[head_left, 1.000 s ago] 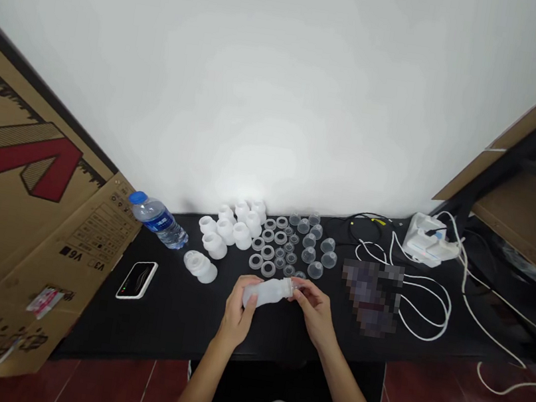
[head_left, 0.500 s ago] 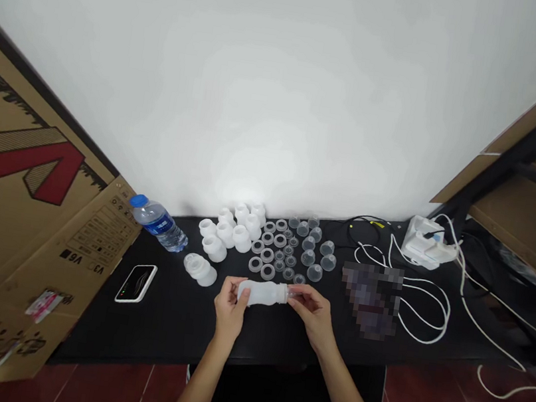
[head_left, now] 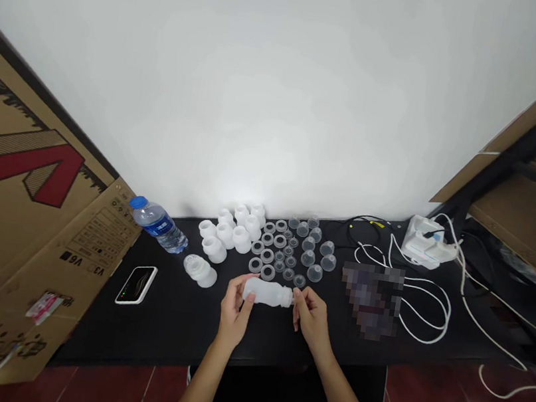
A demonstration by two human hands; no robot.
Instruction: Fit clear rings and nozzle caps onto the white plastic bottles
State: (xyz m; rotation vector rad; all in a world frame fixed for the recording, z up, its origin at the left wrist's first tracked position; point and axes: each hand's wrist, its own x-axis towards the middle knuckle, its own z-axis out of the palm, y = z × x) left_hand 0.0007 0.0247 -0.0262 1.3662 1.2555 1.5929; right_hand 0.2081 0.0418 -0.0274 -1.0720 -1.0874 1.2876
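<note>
Across the black desk (head_left: 141, 337), the left hand (head_left: 234, 313) cups the base end of a frosted white plastic bottle (head_left: 267, 292) lying sideways just in front of rows of clear cups and rings (head_left: 285, 251), while the right hand (head_left: 311, 318) stands apart, its fingers (head_left: 296, 306) just beside the bottle's uncapped neck.

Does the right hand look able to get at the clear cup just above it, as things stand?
Probably yes: the right hand lies just below the clear cup, and nothing seems to stand between them on the black table.
</note>
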